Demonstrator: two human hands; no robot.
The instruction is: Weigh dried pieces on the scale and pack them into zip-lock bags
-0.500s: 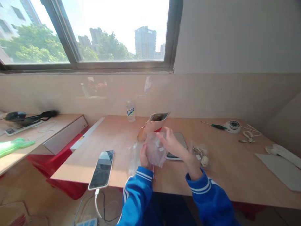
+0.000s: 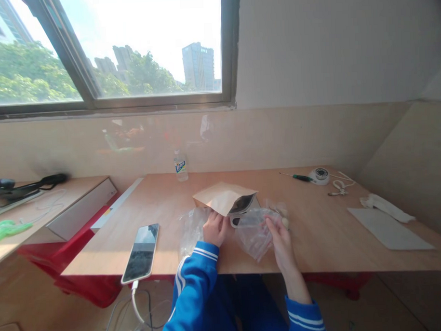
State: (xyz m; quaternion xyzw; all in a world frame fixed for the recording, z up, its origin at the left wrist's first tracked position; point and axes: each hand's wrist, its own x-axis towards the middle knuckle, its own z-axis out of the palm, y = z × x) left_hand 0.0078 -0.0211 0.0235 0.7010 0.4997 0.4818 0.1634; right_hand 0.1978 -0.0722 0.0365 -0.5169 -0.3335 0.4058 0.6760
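A brown paper bag (image 2: 221, 197) is tilted over at the middle of the table, its mouth gaping toward the front right with a dark silvery lining. My left hand (image 2: 214, 228) has its fingers closed at the bag's near edge; the fingertips are partly hidden. Between thumb and fingers, my right hand (image 2: 281, 236) pinches a crumpled clear plastic bag (image 2: 254, 234) at its right side. Another clear plastic bag (image 2: 193, 229) lies just left of my left hand. Behind the right hand, a small clear bag with pale round pieces (image 2: 284, 222) is partly covered.
A phone (image 2: 141, 252) with a white cable lies near the front left edge. A bottle (image 2: 180, 167) stands at the back. To the right are a screwdriver (image 2: 301, 178), a white dome camera (image 2: 320, 176), a white cable (image 2: 340, 186) and a pale flat sheet (image 2: 389, 228).
The paper bag has tipped from upright toward me, and my left hand has moved to its edge. My right hand has drawn the clear plastic bag right and down. The view has shifted right.
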